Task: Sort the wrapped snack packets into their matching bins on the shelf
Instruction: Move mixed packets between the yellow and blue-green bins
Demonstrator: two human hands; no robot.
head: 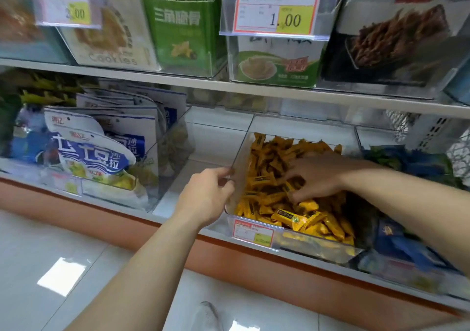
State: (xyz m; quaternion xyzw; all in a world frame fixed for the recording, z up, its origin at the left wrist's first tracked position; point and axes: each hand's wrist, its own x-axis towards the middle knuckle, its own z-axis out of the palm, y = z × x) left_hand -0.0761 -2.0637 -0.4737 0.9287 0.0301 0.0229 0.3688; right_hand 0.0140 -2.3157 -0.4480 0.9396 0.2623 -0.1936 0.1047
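Observation:
A clear plastic bin (240,157) on the lower shelf is heaped with several small yellow wrapped snack packets (302,218). My left hand (207,195) pinches the bin's left wall near its top edge. Inside the bin, my right hand (318,175) lies on the pile with its fingers spread and curled down into the packets; whether it grips one is hidden. A red and yellow price tag (253,232) hangs on the bin's front.
Left of a bare gap on the shelf (203,137) stands a clear bin of blue and white bags (94,160). Blue packets (401,241) fill the bin to the right. The upper shelf (178,81) carries boxed snacks and price tags. Below are tiled floor and a shoe (207,315).

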